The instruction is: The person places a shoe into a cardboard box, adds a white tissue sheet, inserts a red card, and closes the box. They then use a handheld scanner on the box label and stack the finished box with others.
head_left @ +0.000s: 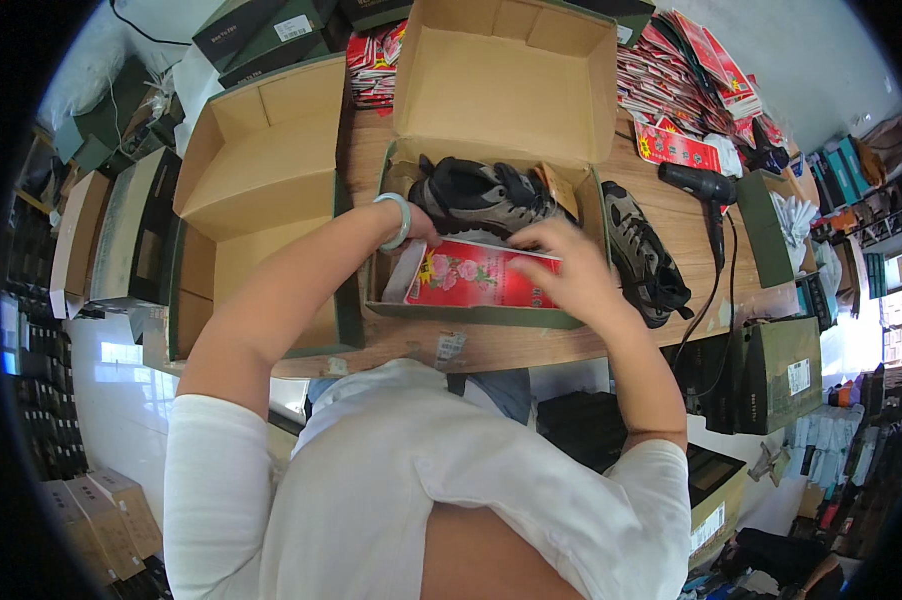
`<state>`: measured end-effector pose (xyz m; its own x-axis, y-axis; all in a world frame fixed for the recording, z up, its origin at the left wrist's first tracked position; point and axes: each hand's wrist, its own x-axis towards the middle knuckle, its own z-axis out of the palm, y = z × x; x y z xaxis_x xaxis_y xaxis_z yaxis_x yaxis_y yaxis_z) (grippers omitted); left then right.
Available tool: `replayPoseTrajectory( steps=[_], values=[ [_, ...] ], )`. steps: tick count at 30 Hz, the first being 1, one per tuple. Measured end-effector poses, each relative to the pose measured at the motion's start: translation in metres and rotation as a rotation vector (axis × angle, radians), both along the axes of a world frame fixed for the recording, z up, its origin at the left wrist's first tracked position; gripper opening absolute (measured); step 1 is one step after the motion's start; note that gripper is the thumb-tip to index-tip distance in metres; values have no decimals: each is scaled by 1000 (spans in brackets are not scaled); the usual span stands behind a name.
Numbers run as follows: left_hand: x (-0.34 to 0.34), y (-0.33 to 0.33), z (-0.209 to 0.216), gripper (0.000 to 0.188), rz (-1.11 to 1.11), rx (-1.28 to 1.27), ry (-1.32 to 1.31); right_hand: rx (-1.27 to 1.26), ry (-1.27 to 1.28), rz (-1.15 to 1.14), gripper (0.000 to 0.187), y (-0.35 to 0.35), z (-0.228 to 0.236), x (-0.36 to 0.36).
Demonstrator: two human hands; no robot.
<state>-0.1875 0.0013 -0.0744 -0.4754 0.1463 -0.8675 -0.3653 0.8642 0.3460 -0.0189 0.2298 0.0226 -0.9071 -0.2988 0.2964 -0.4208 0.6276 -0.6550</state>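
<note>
A grey and black hiking shoe [481,192] lies on its side in an open green shoebox [471,313] with a tan inside. At its heel end, my left hand [423,222] is closed on the shoe, its fingertips partly hidden. In front of the shoe, a red packet printed with pink flowers [471,277] leans inside the box's near wall. My right hand [561,262], a little blurred, is over the packet's right end, thumb and fingers apart around its upper edge. The matching shoe [647,250] rests on the table, right of the box.
To the left stands another open shoebox [246,250]. A black hair dryer [706,185] lies at right, its cord hanging over the edge of the wooden table [401,350]. Piles of red packets [676,75] fill the back right. Green shoeboxes [271,35] are stacked behind.
</note>
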Motion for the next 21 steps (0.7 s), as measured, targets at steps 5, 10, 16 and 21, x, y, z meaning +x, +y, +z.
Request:
replayPoseTrajectory(
  steps=[5,10,16,21],
  values=[
    [20,-9,56,37,323,564,-132,170,-138,177,69,-59,-18,-20],
    [16,-21,74,57,237,890,-261,291,61,13,93,-81,1,-11],
    [7,-38,136,48,415,1187,-45,-68,-217,-180,77,-42,-4,-16],
    [24,-111,261,27,522,1528,609,496,-306,-198,73,-44,-3,1]
  ],
)
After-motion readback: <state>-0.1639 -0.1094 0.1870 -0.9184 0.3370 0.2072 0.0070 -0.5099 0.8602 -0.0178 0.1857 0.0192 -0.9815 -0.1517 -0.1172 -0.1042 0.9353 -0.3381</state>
